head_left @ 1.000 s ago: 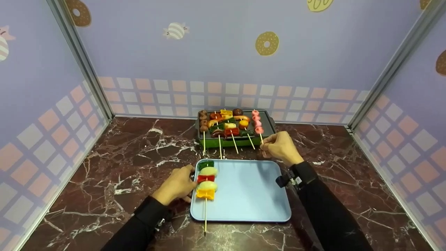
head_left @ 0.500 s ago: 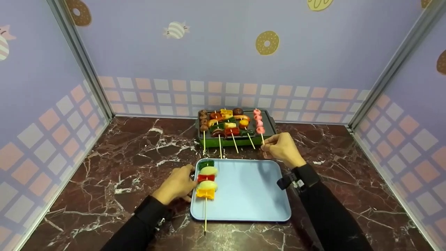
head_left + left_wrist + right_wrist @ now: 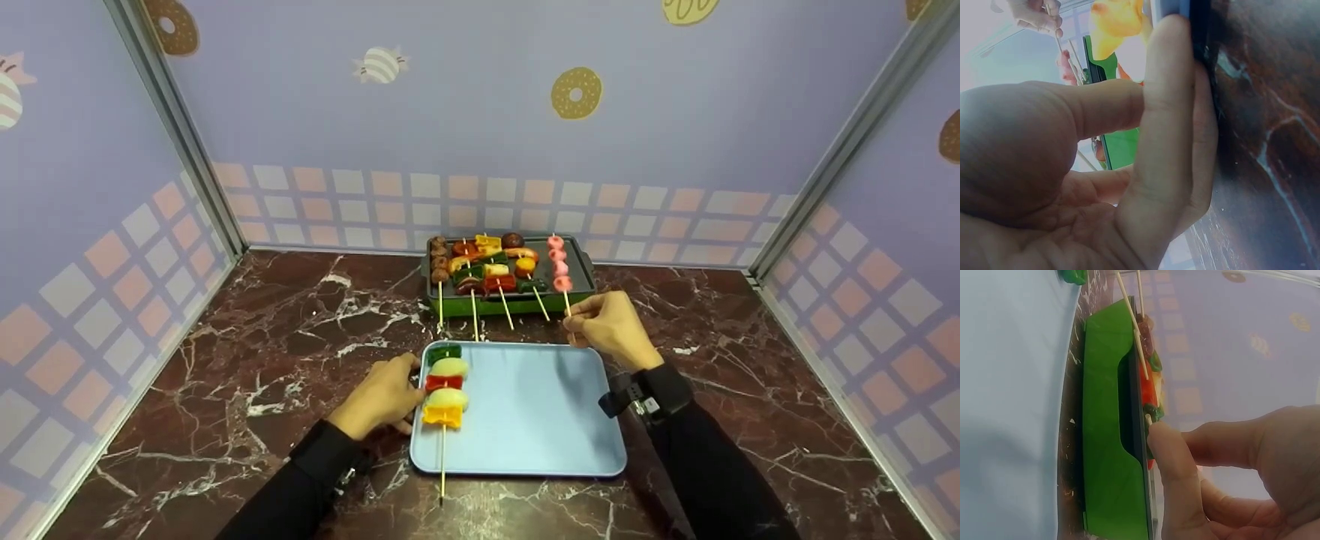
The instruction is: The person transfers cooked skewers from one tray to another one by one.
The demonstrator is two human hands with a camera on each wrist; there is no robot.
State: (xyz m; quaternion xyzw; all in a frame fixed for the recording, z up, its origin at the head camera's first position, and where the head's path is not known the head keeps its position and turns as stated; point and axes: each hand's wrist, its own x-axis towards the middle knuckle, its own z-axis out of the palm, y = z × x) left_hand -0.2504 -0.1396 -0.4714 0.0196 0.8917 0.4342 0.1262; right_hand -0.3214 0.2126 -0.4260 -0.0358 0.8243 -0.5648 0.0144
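My right hand (image 3: 613, 326) pinches the stick of a pink ball skewer (image 3: 559, 268) between thumb and fingers. The pink balls overlap the right side of the dark grill plate (image 3: 576, 262) in the head view. My left hand (image 3: 381, 396) grips the left rim of a light blue tray (image 3: 536, 412); in the left wrist view its fingers (image 3: 1165, 112) are right at the tray's edge. Lying along the tray's left side is a vegetable skewer (image 3: 446, 401) with green, pale, red and yellow pieces, its stick jutting past the front rim.
Behind the tray stands a toy grill with a green base (image 3: 1103, 439). On it lie a brown ball skewer (image 3: 439, 262) and several mixed skewers (image 3: 495, 270), sticks toward me. Patterned walls (image 3: 480, 112) enclose the dark marbled table (image 3: 300, 337) at back and sides.
My right hand has shifted slightly right and then toward me, taking the pink ball skewer with it. My left hand, the tray and the vegetable skewer have stayed put.
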